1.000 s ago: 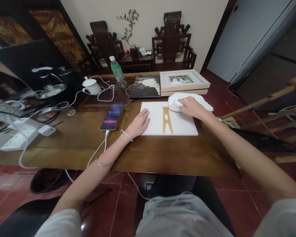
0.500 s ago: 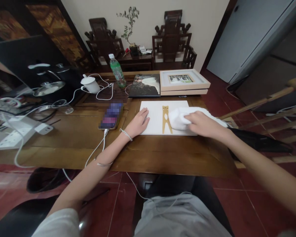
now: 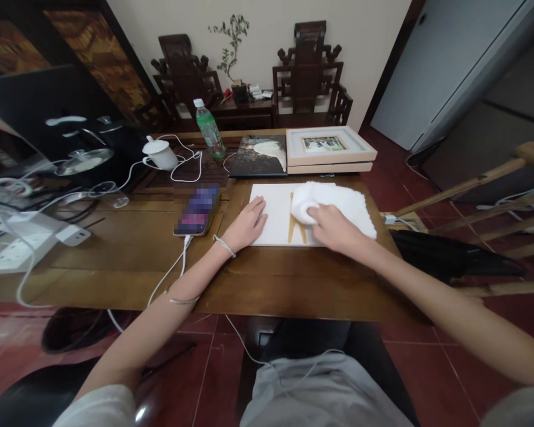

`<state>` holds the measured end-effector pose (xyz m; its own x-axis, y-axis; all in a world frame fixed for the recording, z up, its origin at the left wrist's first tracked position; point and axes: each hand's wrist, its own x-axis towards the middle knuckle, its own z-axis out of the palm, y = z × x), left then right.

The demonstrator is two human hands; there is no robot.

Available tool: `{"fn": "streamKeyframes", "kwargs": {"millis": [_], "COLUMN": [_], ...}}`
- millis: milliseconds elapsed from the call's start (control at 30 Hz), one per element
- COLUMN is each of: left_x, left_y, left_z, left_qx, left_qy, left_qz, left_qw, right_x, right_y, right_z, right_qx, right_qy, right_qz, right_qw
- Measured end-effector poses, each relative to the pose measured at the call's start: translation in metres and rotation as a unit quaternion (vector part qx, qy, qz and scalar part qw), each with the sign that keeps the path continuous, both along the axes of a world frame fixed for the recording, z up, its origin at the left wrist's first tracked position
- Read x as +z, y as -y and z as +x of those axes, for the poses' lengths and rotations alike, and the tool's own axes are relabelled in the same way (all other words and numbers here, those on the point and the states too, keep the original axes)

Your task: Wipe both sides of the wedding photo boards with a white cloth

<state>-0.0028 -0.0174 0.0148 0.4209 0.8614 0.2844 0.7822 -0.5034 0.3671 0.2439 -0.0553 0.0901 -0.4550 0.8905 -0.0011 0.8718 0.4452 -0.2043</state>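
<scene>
A white board lies on the wooden table, bearing a flat yellow figure with two leg-like prongs. My left hand rests flat on the board's left edge, fingers stretched out and holding nothing. In my right hand is a bunched white cloth, pressed over the upper part of the yellow figure. The cloth's loose end spreads to the right across the board. It hides the figure's top and much of the board's right side.
Behind the board lie a dark picture panel and stacked pale frames. A plugged-in phone, a green-labelled bottle, a white lidded cup and a power strip are to the left. A wooden rack stands right.
My right hand has moved left with the cloth, which now covers the top of the yellow figure. My left hand stays on the board's left edge.
</scene>
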Motion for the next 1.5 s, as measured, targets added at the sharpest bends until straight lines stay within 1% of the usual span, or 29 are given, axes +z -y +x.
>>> {"fn": "streamKeyframes", "kwargs": {"millis": [67, 133, 200, 233, 267, 333, 433, 533, 600, 667, 700, 767, 867, 967, 1033, 1067, 1100, 1167, 1300, 1400, 1467, 1500], "left_x": [0.000, 0.000, 0.000, 0.000, 0.000, 0.000, 0.000, 0.000, 0.000, 0.000, 0.001, 0.001, 0.002, 0.002, 0.001, 0.001, 0.001, 0.001, 0.001, 0.000, -0.002, -0.004], "left_y": [0.000, 0.000, 0.001, 0.001, 0.001, 0.000, 0.000, 0.000, 0.000, 0.001, 0.001, 0.001, 0.001, 0.000, 0.000, 0.000, 0.000, 0.000, 0.000, 0.000, -0.001, -0.001], "left_z": [0.001, 0.001, 0.002, 0.002, 0.002, 0.002, 0.001, 0.000, 0.000, 0.000, 0.001, 0.002, 0.003, 0.003, 0.003, 0.003, 0.003, 0.003, 0.003, 0.001, 0.001, 0.000], "left_qx": [0.001, 0.002, 0.002, 0.002, 0.002, 0.003, 0.003, 0.001, 0.002, 0.001, 0.000, -0.001, 0.001, 0.000, 0.000, 0.000, 0.001, 0.002, -0.001, -0.001, 0.000, 0.001], "left_qy": [0.000, -0.001, -0.003, -0.003, -0.003, -0.001, -0.001, -0.001, -0.002, -0.005, -0.006, -0.006, -0.002, -0.001, 0.002, 0.003, 0.003, 0.000, -0.004, 0.000, 0.007, 0.011], "left_qz": [0.001, 0.003, 0.002, 0.002, 0.001, -0.001, -0.003, -0.003, -0.002, -0.002, -0.002, -0.003, -0.005, -0.007, -0.007, -0.007, -0.008, -0.007, -0.002, -0.003, -0.006, -0.009], "left_qw": [1.000, 1.000, 1.000, 1.000, 1.000, 1.000, 1.000, 1.000, 1.000, 1.000, 1.000, 1.000, 1.000, 1.000, 1.000, 1.000, 1.000, 1.000, 1.000, 1.000, 1.000, 1.000], "right_x": [0.001, 0.002, 0.004, 0.005, 0.007, 0.008, 0.008, 0.007, 0.006, 0.004, 0.002, -0.003, -0.008, -0.005, 0.001, 0.004, 0.007, 0.010, 0.009, 0.005, 0.003, 0.001], "right_y": [0.034, 0.058, 0.068, 0.067, 0.062, 0.040, -0.008, -0.052, -0.067, -0.068, -0.062, -0.041, 0.004, 0.048, 0.063, 0.065, 0.063, 0.047, -0.012, -0.053, -0.068, -0.071], "right_z": [0.004, 0.009, 0.013, 0.014, 0.015, 0.012, 0.001, -0.018, -0.031, -0.041, -0.044, -0.046, -0.040, -0.032, -0.028, -0.027, -0.026, -0.024, -0.026, -0.031, -0.036, -0.038], "right_qx": [0.046, 0.084, 0.096, 0.093, 0.087, 0.062, 0.028, 0.012, 0.007, 0.013, 0.026, 0.065, 0.118, 0.155, 0.175, 0.174, 0.165, 0.139, 0.094, 0.043, 0.024, 0.022], "right_qy": [0.001, 0.002, 0.005, 0.005, 0.003, -0.006, -0.015, -0.020, -0.013, 0.008, 0.020, 0.040, 0.053, 0.053, 0.052, 0.050, 0.047, 0.038, 0.029, 0.024, 0.021, 0.021], "right_qz": [-0.008, -0.017, -0.029, -0.032, -0.033, -0.027, 0.004, 0.033, 0.030, 0.024, 0.025, 0.034, 0.021, -0.013, -0.029, -0.034, -0.035, -0.032, 0.003, 0.039, 0.055, 0.062], "right_qw": [0.999, 0.996, 0.995, 0.995, 0.996, 0.998, 0.999, 0.999, 0.999, 1.000, 0.999, 0.996, 0.991, 0.986, 0.983, 0.983, 0.985, 0.989, 0.995, 0.998, 0.998, 0.998]}}
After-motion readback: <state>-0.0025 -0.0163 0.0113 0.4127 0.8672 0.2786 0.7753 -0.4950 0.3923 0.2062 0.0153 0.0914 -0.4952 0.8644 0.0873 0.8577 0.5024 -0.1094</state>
